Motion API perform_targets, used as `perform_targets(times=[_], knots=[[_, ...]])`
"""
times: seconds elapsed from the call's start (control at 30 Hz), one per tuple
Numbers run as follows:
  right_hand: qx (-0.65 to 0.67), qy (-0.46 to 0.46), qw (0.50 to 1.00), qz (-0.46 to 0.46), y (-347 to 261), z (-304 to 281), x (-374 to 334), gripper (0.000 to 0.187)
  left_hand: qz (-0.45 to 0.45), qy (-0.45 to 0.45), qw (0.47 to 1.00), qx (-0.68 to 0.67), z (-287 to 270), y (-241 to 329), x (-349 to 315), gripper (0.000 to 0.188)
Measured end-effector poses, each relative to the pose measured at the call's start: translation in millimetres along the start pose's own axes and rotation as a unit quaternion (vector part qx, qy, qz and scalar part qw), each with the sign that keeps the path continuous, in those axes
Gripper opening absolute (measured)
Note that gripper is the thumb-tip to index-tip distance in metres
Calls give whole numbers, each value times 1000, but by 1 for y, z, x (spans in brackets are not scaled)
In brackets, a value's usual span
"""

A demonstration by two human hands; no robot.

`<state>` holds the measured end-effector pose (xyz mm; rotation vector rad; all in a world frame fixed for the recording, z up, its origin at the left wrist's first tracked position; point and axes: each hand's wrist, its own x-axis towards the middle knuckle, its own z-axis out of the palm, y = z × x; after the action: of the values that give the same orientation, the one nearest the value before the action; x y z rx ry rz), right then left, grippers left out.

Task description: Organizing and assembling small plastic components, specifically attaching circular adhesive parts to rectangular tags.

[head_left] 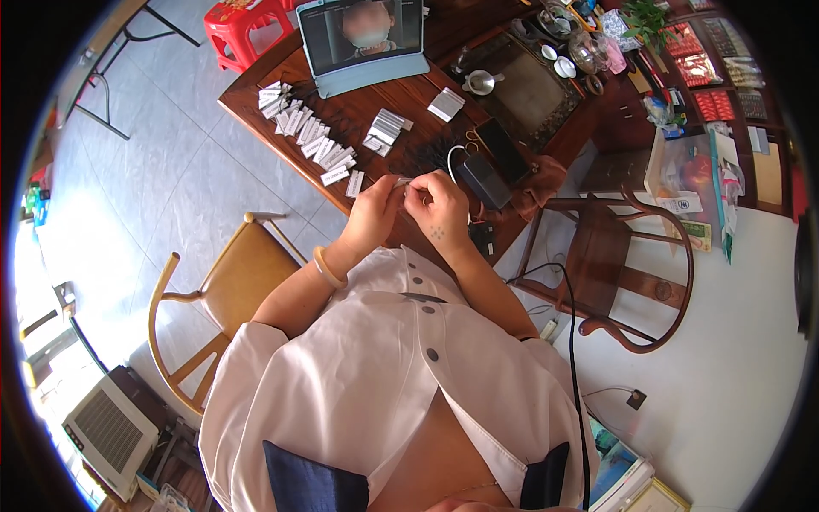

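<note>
My left hand (pixel 374 213) and my right hand (pixel 440 205) meet at the front edge of the dark wooden table (pixel 264 72). Both are closed, fingertips pinched close together on something small and pale, mostly hidden by the fingers. Just left of them lies a white tag (pixel 355 183). Beyond it a long row of white tags (pixel 314 141) with dark strings runs toward the far left. Two stacks of whitish strips, a nearer stack (pixel 386 128) and a farther stack (pixel 446 104), lie ahead. A tangle of black strings (pixel 426 156) sits right behind my hands.
A tablet (pixel 367 72) stands at the back. On the right are a black box (pixel 484 181), a dark phone (pixel 503 149), a white cable (pixel 452 160) and a tea tray (pixel 520 94) with a cup (pixel 480 83). A tan chair (pixel 252 273) and a brown wooden chair (pixel 597 256) flank me.
</note>
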<state>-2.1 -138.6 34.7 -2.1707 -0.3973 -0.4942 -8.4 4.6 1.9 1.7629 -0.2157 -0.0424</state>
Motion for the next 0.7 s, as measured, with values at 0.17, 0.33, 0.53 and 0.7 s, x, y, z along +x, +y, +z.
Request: perform_targets(times=[0.17,0.33,0.53,0.7], knots=[[11,-5,1000,23,-2,0,-1,15,135,35,985,103,-1,1,0,23],[127,-15,982,140,-3,4,-5,10,228,45,952,197,-8,3,8,32],[187,-109,936,277,-2,-2,-8,10,222,39,950,215,-13,-1,8,36],[185,-128,940,255,-5,-1,-7,14,220,31,950,219,-13,-4,7,37]])
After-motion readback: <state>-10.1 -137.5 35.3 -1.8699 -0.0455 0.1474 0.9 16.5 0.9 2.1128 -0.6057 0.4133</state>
